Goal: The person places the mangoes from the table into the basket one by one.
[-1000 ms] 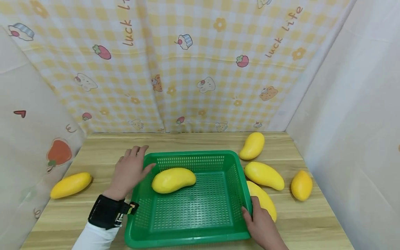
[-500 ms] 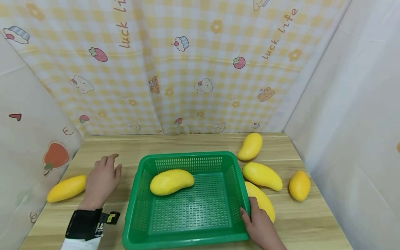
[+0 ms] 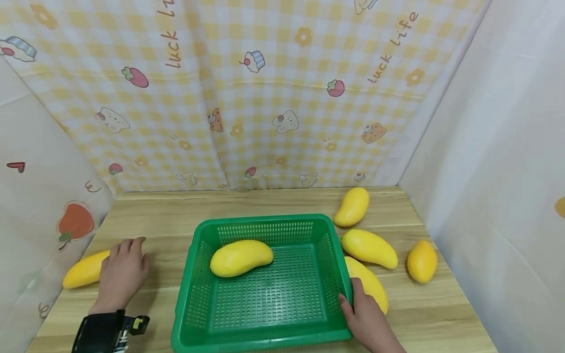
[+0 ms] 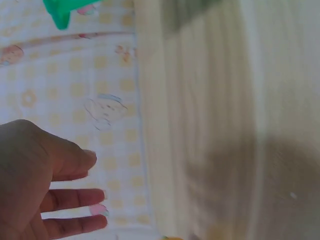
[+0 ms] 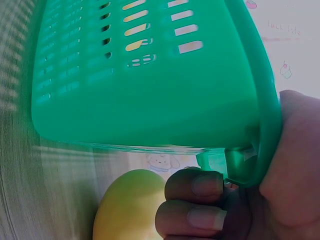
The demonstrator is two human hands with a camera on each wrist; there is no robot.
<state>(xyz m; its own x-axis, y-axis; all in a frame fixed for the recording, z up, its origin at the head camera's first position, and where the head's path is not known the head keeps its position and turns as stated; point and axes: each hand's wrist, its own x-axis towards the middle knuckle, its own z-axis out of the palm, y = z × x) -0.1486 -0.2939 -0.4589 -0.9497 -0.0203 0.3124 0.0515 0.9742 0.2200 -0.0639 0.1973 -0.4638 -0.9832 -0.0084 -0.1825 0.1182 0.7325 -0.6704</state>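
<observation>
A green plastic basket [image 3: 265,338] stands on the wooden table, and one yellow mango [image 3: 242,258] lies inside it, towards the back left. My right hand [image 3: 370,316] grips the basket's right rim; in the right wrist view the fingers [image 5: 192,217] curl under that rim. At the left, my left hand [image 3: 121,274] is over the right end of another mango [image 3: 83,272], which it partly hides. Loosely extended fingers [image 4: 75,198] show in the left wrist view, with nothing between them and the thumb. Whether they touch the mango, I cannot tell.
Several mangoes lie right of the basket: one at the back [image 3: 352,207], one in the middle [image 3: 370,248], one against the basket wall [image 3: 368,284] and one farther right [image 3: 422,261]. A checked cloth [image 3: 265,147] hangs behind the table [image 3: 167,206], with pale cloth at both sides.
My left hand has left the basket's left rim and moved left and down to the mango there. The right hand keeps its hold on the basket.
</observation>
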